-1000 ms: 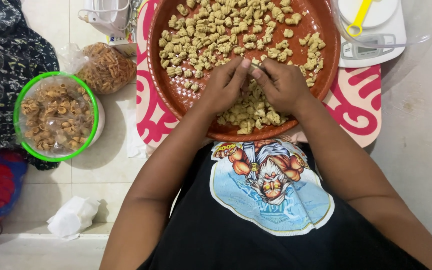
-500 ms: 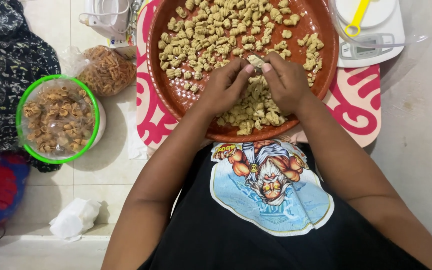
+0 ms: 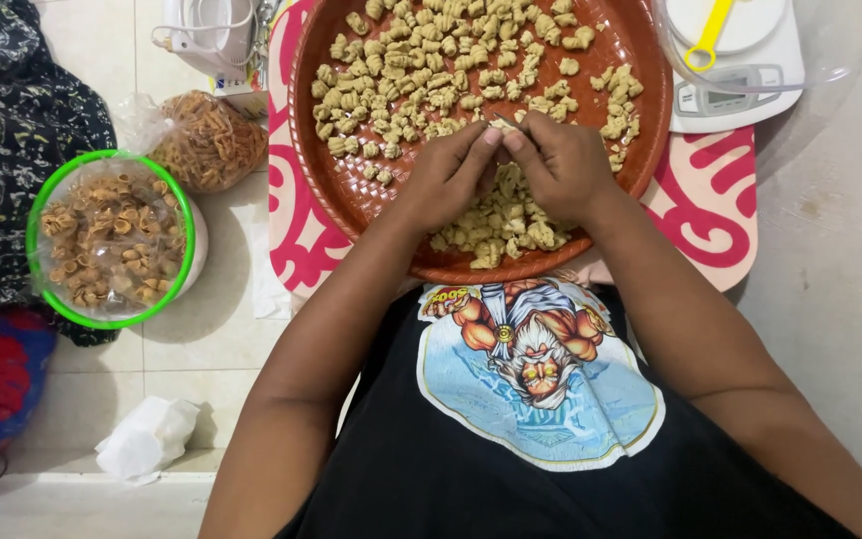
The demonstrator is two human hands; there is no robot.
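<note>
A large round brown tray [image 3: 351, 195] lies in front of me on a pink and white mat [image 3: 296, 225]. Many small ridged dough pieces [image 3: 421, 85] are spread across it, and a heap of them [image 3: 496, 225] sits at its near rim. My left hand [image 3: 446, 170] and my right hand [image 3: 556, 165] meet over that heap, fingertips pinched together on one small dough piece [image 3: 503, 124]. Both forearms reach in from below.
A green-rimmed bowl [image 3: 47, 200] of fried snacks under clear wrap stands at the left, next to a clear bag of snacks [image 3: 207, 140]. A white kitchen scale [image 3: 740, 70] with a yellow utensil [image 3: 705, 45] sits upper right. Crumpled white tissue [image 3: 147, 439] lies lower left.
My two hands have stayed together over the heap, their fingertips shifting slightly up the tray while working one dough piece. The bowl, bag and scale are unmoved.
</note>
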